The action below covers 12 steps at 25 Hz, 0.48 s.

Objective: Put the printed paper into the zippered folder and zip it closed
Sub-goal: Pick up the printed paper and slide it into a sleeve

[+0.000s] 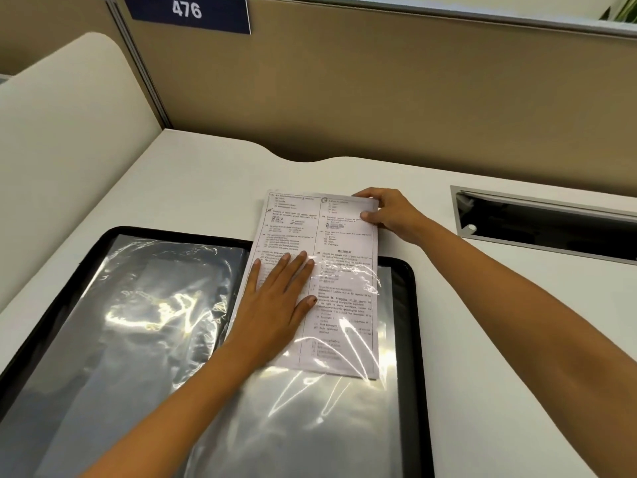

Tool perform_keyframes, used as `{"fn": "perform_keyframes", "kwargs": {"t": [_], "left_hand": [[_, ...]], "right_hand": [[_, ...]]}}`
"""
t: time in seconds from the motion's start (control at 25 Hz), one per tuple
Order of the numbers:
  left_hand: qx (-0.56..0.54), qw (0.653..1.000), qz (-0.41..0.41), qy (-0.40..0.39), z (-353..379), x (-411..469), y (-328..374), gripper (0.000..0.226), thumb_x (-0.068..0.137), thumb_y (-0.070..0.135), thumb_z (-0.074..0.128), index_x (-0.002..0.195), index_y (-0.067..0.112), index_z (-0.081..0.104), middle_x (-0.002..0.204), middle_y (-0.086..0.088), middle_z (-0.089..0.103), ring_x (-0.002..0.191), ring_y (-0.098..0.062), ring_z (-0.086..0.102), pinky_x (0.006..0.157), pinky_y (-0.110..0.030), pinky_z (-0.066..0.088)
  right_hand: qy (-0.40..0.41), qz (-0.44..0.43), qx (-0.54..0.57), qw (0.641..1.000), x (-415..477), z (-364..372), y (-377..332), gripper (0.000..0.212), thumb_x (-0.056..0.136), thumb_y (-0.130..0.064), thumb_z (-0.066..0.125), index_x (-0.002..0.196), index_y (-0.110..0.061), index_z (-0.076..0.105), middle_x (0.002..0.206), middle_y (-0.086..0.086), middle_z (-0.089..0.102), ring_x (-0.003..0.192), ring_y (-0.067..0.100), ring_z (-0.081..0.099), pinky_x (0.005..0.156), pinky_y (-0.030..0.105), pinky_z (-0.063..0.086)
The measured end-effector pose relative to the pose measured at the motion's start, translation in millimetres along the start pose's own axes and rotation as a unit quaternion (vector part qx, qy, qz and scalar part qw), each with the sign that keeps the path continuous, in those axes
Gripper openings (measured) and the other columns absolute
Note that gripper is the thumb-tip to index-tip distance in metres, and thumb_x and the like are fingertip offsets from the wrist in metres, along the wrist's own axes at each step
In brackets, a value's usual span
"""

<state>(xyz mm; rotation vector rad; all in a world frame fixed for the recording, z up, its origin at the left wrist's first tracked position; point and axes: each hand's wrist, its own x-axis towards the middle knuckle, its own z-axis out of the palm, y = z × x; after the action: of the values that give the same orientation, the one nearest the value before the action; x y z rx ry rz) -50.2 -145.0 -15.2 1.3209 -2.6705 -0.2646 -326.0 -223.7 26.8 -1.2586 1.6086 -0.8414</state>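
Observation:
The zippered folder (412, 305) lies open flat on the desk, black-rimmed, with shiny clear plastic sleeves on both halves. The printed paper (337, 243) is partly inside the right-hand sleeve; its lower half shows under the plastic and its top sticks out past the folder's far edge. My left hand (275, 301) lies flat, fingers spread, on the sleeve over the paper's left side. My right hand (386, 212) grips the paper's top right corner, thumb on the sheet.
The white desk (193, 188) ends at a tan partition behind. A metal-framed cable slot (544, 222) is recessed in the desk at the right. A blue sign reading 476 (188, 10) hangs on the partition.

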Motion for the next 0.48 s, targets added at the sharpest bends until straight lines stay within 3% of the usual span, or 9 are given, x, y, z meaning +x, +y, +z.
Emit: {"fn": "perform_keyframes", "kwargs": {"t": [0.16, 0.28, 0.48], "left_hand": [[-0.003, 1.000, 0.005, 0.000, 2.3, 0.1, -0.3, 0.064, 0.093, 0.055, 0.005, 0.151, 0.028, 0.005, 0.158, 0.012, 0.003, 0.147, -0.009, -0.002, 0.120, -0.045, -0.004], [-0.011, 1.000, 0.008, -0.001, 2.9, 0.1, 0.7, 0.064, 0.093, 0.055, 0.008, 0.151, 0.027, 0.008, 0.158, 0.011, 0.007, 0.147, -0.010, 0.000, 0.120, -0.046, -0.002], [0.003, 1.000, 0.002, -0.004, 4.1, -0.8, 0.3, 0.064, 0.093, 0.056, 0.003, 0.151, 0.029, 0.004, 0.159, 0.012, 0.003, 0.146, -0.008, -0.004, 0.120, -0.046, -0.003]], "right_hand": [[-0.148, 0.007, -0.153, 0.977, -11.1, -7.0, -1.1, 0.035, 0.088, -0.004, 0.062, 0.122, -0.006, 0.057, 0.114, 0.012, 0.061, 0.101, 0.025, 0.059, 0.089, 0.035, 0.052], [-0.088, -0.030, -0.295, 0.951, -2.9, 1.3, -7.2, 0.037, 0.088, -0.015, 0.063, 0.124, -0.020, 0.056, 0.119, 0.004, 0.059, 0.100, 0.017, 0.052, 0.086, 0.027, 0.044], [-0.065, -0.092, -0.311, 0.944, 6.9, 31.6, -14.7, 0.029, 0.092, -0.007, 0.055, 0.118, -0.018, 0.063, 0.122, 0.006, 0.063, 0.097, 0.012, 0.056, 0.078, 0.016, 0.044]]}}
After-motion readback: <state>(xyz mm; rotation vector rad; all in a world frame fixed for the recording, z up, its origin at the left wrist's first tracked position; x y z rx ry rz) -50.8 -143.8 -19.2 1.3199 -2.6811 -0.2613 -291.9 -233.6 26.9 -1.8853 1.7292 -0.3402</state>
